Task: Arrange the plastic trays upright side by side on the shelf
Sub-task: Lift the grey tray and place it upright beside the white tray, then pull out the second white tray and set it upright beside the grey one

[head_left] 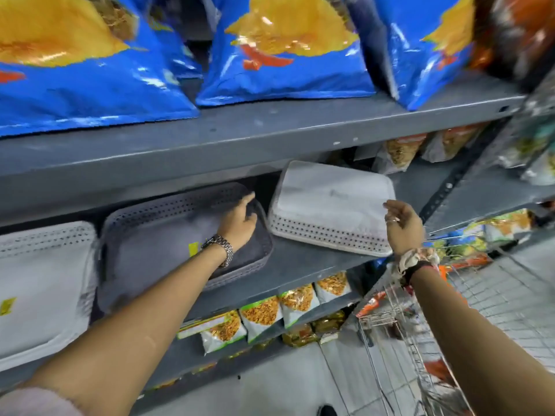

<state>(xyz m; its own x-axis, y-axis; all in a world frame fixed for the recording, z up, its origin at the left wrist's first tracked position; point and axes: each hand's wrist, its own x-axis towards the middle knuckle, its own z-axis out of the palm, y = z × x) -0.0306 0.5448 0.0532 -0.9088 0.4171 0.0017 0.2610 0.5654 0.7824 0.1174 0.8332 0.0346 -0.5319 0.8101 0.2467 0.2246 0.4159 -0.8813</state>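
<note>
Under left fingers (249, 202): grey tray (156, 235).

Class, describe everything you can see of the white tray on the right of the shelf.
The white tray looks plastic, rectangular with rounded corners, its side walls pierced with rows of small holes. It lies upside down, smooth base upward, tilted on the grey shelf, with its far edge raised. The right hand touches its near right corner, fingers bent. A gap separates it from the grey tray.

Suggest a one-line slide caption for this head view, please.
Left hand rests on the grey tray while the right hand reaches the white tray on the shelf.
</note>
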